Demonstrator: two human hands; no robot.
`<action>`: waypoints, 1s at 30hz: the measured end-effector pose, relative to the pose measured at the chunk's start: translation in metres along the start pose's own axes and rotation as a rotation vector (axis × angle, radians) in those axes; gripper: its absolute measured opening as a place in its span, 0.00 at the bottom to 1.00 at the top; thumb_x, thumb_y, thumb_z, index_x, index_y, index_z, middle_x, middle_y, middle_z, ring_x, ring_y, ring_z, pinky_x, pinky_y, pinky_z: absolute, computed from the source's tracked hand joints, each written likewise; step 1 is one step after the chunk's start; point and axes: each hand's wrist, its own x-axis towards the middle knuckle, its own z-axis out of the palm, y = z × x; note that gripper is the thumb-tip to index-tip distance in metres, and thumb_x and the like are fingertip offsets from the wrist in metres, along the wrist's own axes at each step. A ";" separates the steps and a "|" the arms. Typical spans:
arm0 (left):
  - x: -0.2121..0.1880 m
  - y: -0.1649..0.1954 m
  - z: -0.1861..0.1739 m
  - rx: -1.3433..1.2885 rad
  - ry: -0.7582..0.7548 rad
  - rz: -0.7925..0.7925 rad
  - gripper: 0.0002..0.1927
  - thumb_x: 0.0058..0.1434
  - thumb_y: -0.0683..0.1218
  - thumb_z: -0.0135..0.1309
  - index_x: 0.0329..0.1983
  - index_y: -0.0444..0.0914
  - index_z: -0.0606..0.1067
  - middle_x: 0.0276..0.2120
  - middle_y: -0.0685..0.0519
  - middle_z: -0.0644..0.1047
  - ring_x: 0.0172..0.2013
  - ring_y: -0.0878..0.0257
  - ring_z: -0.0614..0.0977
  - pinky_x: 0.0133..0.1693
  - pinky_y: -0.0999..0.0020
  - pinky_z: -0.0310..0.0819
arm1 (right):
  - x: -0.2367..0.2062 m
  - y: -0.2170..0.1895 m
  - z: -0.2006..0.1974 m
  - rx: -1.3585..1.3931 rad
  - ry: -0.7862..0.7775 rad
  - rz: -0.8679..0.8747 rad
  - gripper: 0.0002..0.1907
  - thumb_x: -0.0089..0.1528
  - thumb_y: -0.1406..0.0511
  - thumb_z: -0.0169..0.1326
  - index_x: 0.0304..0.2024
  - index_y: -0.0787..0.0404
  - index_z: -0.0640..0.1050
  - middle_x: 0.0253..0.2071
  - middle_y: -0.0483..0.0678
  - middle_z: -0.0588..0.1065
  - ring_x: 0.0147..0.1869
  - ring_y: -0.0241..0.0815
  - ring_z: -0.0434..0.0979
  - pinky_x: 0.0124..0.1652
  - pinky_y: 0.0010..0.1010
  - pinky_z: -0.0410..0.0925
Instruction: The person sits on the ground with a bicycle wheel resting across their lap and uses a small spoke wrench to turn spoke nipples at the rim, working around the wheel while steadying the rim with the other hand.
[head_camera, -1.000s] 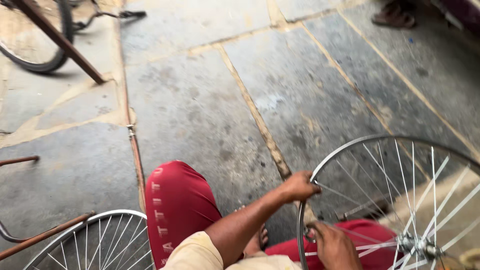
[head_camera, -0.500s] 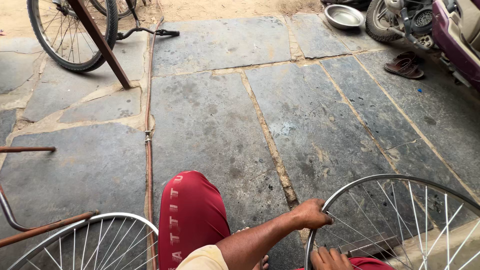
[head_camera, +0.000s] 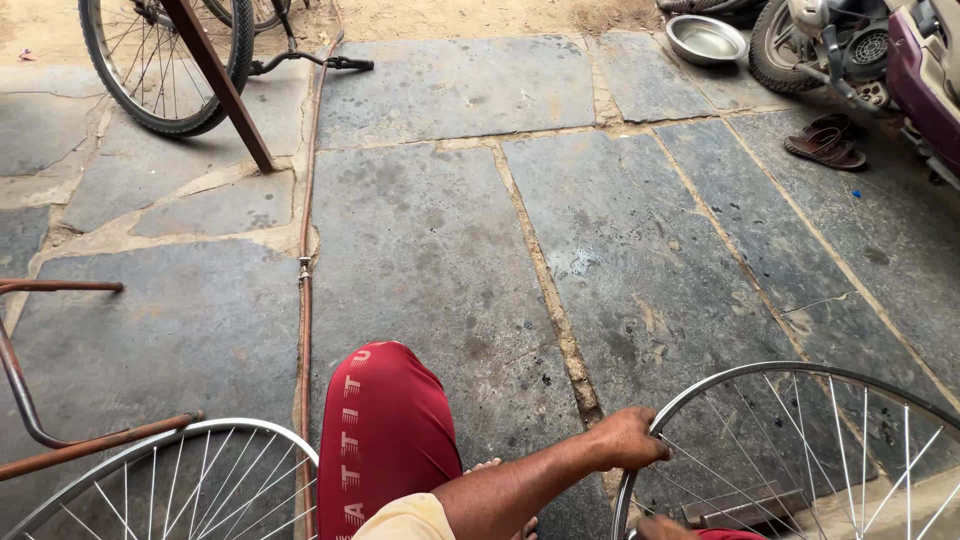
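A bare silver bicycle wheel rim with thin spokes stands at the lower right. My left hand reaches across from the lower middle and is closed on the rim's left edge. Only a sliver of my right hand shows at the bottom edge, just inside the rim, and its fingers are hidden. My knee in red trousers is bent up to the left of my left arm.
A second spoked wheel and a rusty metal frame sit at lower left. A thin hose runs along the stone slabs. Far back are a bicycle wheel, a steel bowl, sandals and a scooter.
The view has tilted up, showing more floor and the far objects. My left hand stays on the rim. My right hand, earlier on the spokes, has dropped almost out of view.
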 end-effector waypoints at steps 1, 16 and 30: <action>0.000 -0.002 -0.001 -0.002 0.004 0.019 0.23 0.63 0.52 0.59 0.53 0.31 0.74 0.31 0.44 0.78 0.34 0.55 0.82 0.40 0.52 0.80 | 0.000 -0.003 0.005 -0.001 0.009 0.017 0.19 0.63 0.55 0.54 0.55 0.53 0.74 0.46 0.48 0.82 0.50 0.45 0.86 0.51 0.40 0.76; -0.001 -0.003 0.002 -0.003 0.038 0.033 0.22 0.59 0.52 0.62 0.49 0.33 0.76 0.33 0.44 0.80 0.34 0.55 0.83 0.40 0.54 0.80 | -0.033 0.004 0.041 0.150 0.246 -0.009 0.19 0.65 0.54 0.50 0.57 0.48 0.76 0.50 0.45 0.83 0.54 0.39 0.87 0.55 0.35 0.77; -0.007 -0.016 -0.003 -0.132 0.103 0.178 0.17 0.56 0.46 0.64 0.46 0.34 0.77 0.24 0.53 0.78 0.26 0.66 0.78 0.30 0.64 0.76 | -0.117 -0.133 -0.046 -0.131 0.817 -0.186 0.02 0.56 0.69 0.52 0.30 0.59 0.71 0.33 0.49 0.70 0.41 0.50 0.71 0.41 0.44 0.67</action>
